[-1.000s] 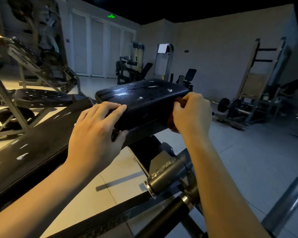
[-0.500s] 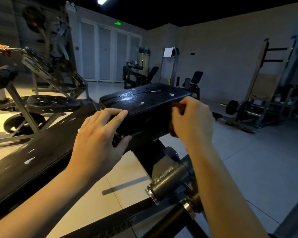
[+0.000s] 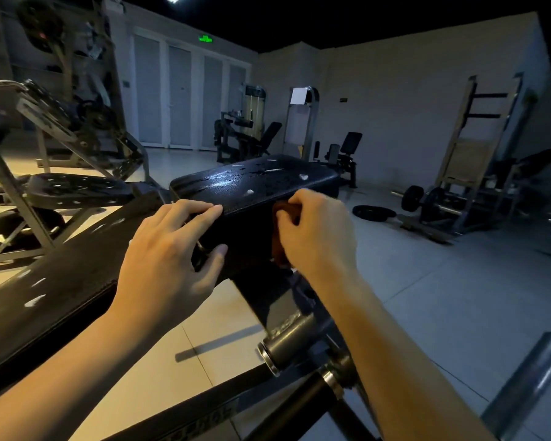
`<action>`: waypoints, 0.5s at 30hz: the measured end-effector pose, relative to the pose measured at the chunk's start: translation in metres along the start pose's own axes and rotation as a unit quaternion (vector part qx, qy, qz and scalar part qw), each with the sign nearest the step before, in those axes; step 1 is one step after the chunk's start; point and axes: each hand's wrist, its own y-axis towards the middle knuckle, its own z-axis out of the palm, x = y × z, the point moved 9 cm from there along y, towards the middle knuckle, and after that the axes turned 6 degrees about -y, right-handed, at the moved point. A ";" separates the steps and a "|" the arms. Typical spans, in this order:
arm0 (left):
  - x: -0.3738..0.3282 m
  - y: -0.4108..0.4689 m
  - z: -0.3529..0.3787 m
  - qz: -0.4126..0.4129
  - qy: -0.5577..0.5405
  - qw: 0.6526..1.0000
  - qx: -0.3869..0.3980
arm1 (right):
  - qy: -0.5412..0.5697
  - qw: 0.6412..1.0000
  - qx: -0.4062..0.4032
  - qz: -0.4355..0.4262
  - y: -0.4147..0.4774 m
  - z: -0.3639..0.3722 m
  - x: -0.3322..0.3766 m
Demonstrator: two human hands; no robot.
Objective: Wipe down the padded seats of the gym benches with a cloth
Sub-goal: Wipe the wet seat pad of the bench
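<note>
A black padded seat of a gym bench stands in front of me, its top wet and speckled with pale spots. My left hand grips its near left edge, fingers over the top and thumb under the side. My right hand holds a bunched reddish-brown cloth against the seat's near right side face; most of the cloth is hidden by the fingers. A long black back pad runs down to the lower left.
The bench's steel frame and roller axle lie below the seat. A grey metal tube rises at lower right. Another machine with a black pad stands left; a barbell and plates and racks stand right. Tiled floor stretches beyond.
My right hand with the cloth has slid left along the seat's near side face, toward my left hand. My left hand keeps its grip.
</note>
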 end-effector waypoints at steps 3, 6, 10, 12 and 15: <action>0.000 0.001 0.000 -0.005 -0.006 1.000 0.003 | -0.048 0.993 -0.047 0.100 0.025 -0.021 -0.047; 0.000 0.000 0.000 -0.007 -0.011 1.000 0.006 | -0.033 0.994 -0.030 0.104 0.016 -0.011 -0.039; 0.001 0.001 -0.001 -0.015 -0.012 1.000 -0.001 | 0.053 0.997 0.050 -0.034 -0.025 0.019 0.029; 0.001 0.001 -0.002 -0.015 -0.010 1.000 -0.002 | 0.036 0.995 0.046 -0.078 -0.028 0.020 0.034; 0.001 0.001 -0.002 -0.016 -0.022 1.000 -0.001 | -0.001 1.000 0.017 0.010 0.004 0.007 -0.019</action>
